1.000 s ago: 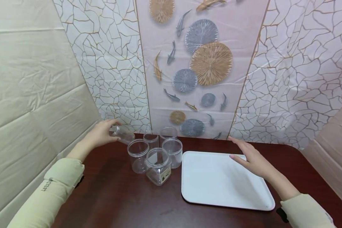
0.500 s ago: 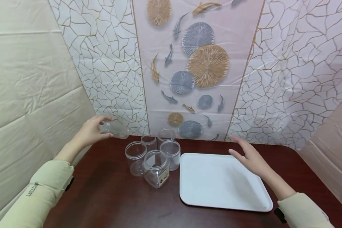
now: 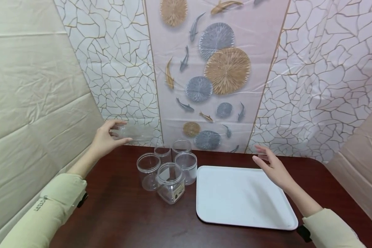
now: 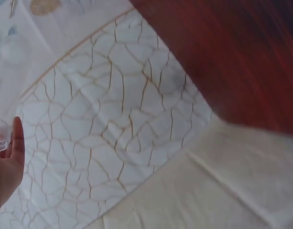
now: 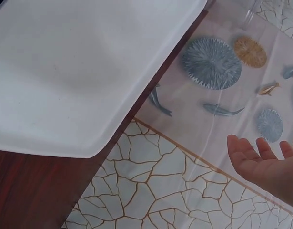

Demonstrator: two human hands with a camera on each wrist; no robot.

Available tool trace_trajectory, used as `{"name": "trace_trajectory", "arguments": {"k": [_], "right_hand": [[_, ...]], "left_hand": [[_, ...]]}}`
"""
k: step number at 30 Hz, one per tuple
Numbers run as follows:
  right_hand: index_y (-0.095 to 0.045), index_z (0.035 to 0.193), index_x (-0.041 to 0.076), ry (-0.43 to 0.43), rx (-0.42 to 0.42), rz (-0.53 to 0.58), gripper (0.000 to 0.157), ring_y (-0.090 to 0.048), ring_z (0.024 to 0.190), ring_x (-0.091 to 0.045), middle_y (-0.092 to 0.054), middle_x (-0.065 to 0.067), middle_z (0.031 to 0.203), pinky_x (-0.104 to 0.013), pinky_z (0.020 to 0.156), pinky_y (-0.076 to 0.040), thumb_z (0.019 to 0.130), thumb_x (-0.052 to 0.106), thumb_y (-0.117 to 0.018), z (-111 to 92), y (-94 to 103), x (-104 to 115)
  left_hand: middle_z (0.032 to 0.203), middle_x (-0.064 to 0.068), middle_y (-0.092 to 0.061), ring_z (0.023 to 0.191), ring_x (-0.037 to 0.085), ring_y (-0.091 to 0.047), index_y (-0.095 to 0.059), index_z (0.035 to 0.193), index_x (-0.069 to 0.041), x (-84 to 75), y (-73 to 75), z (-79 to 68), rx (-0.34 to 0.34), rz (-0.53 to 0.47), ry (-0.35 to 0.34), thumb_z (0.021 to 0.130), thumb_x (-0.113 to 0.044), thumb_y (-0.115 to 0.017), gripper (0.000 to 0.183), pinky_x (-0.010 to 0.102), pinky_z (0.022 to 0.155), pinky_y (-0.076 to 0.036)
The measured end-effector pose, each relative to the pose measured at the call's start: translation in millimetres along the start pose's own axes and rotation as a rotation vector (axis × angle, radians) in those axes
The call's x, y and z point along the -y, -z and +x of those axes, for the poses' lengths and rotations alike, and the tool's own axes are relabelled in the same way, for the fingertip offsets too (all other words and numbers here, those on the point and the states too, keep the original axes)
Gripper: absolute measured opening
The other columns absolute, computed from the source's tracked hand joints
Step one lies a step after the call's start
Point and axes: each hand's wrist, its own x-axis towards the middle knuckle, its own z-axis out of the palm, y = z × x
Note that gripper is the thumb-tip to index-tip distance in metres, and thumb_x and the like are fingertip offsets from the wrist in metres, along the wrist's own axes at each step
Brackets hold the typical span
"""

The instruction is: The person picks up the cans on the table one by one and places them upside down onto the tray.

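Note:
My left hand (image 3: 106,137) grips a clear plastic jar (image 3: 139,132) by its mouth end, thumb below and fingers above. The jar lies sideways in the air, pointing right, above the back left of the table. In the left wrist view only the jar's ringed end (image 4: 0,136) and part of the hand (image 4: 8,167) show at the left edge. Past the far right part of a white tray (image 3: 235,203), my right hand (image 3: 274,170) hovers with its fingers relaxed and apart, holding nothing. The right wrist view shows that hand (image 5: 270,167) with nothing in it.
Several clear lidless jars stand grouped left of the tray, among them a square one with a label (image 3: 171,184) in front and a round one (image 3: 148,172) at the left. They stand on a dark red-brown table (image 3: 133,220). Patterned cloth (image 3: 124,69) hangs behind it.
My left hand first drew left and up with the jar, away from the group, then rose further and shifted back right. The jar's downward tilt has levelled out. My right hand barely moved.

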Motion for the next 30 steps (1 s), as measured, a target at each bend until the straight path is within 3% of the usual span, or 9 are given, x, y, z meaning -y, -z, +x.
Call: {"name": "trace_trajectory", "arguments": {"k": [4,9,12,16,20,30], "right_hand": [[-0.025,0.145,-0.001,0.004,0.007,0.033,0.056,-0.039,0.124,-0.05,-0.038,-0.03,0.137,-0.064,0.092,-0.04,0.101,0.029,-0.043,0.2,-3.2,1.6],[-0.025,0.145,0.001,0.014,0.022,0.059,0.055,-0.041,0.123,-0.049,-0.038,-0.029,0.137,-0.063,0.092,-0.041,0.101,0.028,-0.043,1.2,-6.3,4.8],[-0.025,0.145,0.0,0.005,0.021,0.07,0.055,-0.042,0.122,-0.049,-0.039,-0.029,0.137,-0.062,0.093,-0.041,0.101,0.028,-0.042,3.4,-7.9,7.0],[-0.024,0.145,-0.001,-0.001,0.008,0.088,0.054,-0.043,0.122,-0.048,-0.039,-0.029,0.137,-0.06,0.094,-0.043,0.102,0.027,-0.04,5.5,-14.1,8.1],[-0.026,0.144,0.0,0.008,0.004,0.099,0.051,-0.044,0.123,-0.046,-0.04,-0.028,0.137,-0.058,0.094,-0.044,0.102,0.025,-0.041,1.3,-24.0,7.6],[-0.029,0.143,0.002,0.024,0.041,0.148,0.05,-0.041,0.127,-0.044,-0.039,-0.024,0.141,-0.058,0.097,-0.042,0.102,0.028,-0.039,2.3,-37.4,13.1]], "left_hand": [[0.116,0.009,-0.06,0.091,-0.005,-0.051,-0.058,0.12,-0.003,-2.2,-9.1,-0.6,-0.045,-0.126,0.052,0.072,-0.011,-0.082,0.054,0.013,0.076,-0.048],[0.105,-0.011,-0.055,0.089,-0.002,-0.054,-0.056,0.121,0.0,-9.7,-13.6,-1.4,-0.044,-0.234,0.108,0.073,-0.005,-0.08,0.054,0.01,0.076,-0.049],[0.101,-0.015,-0.055,0.087,-0.001,-0.057,-0.055,0.121,0.002,-10.1,-18.3,-0.8,-0.037,-0.292,0.109,0.073,-0.004,-0.079,0.055,0.01,0.076,-0.05],[0.102,-0.003,-0.06,0.084,-0.001,-0.06,-0.055,0.121,0.001,-10.8,-29.5,-2.2,-0.025,-0.377,0.09,0.072,-0.002,-0.079,0.054,0.014,0.075,-0.053],[0.111,0.012,-0.061,0.086,0.002,-0.062,-0.054,0.122,0.0,-19.7,-45.6,-10.6,0.04,-0.451,0.112,0.072,-0.001,-0.078,0.055,0.019,0.078,-0.055],[0.119,0.021,-0.06,0.089,0.009,-0.063,-0.055,0.122,-0.004,-39.1,-74.8,-25.5,0.165,-0.537,0.095,0.072,-0.003,-0.079,0.055,0.022,0.078,-0.055]]}}
